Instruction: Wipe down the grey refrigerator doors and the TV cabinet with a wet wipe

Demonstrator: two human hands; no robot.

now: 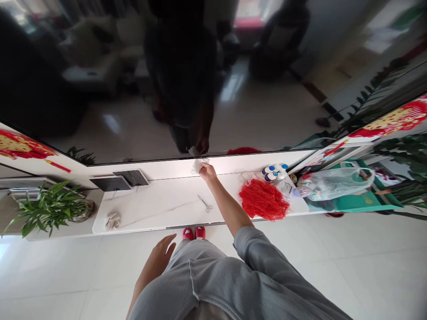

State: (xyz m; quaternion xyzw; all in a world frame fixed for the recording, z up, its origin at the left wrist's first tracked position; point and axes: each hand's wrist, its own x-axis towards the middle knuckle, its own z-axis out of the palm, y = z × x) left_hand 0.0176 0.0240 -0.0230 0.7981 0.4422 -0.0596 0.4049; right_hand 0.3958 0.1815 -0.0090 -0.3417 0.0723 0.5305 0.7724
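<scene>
The right hand point(207, 172) grips a white cloth point(199, 166); the left hand point(156, 258) hangs open, well apart.

Nothing legible anywhere, the red-and-gold print point(396, 119) too blurred to read.

One camera rides on the person's head, tipped forward and steeply down — it looks past the grey sleeve point(256, 262) to the red slippers point(194, 233), then on across the white table point(150, 209). It sits close above the body, so the torso fills the bottom of the frame and the right hand point(207, 172) lands mid-picture — the wide lens also takes in the tall mirror point(233, 111) beyond.
</scene>
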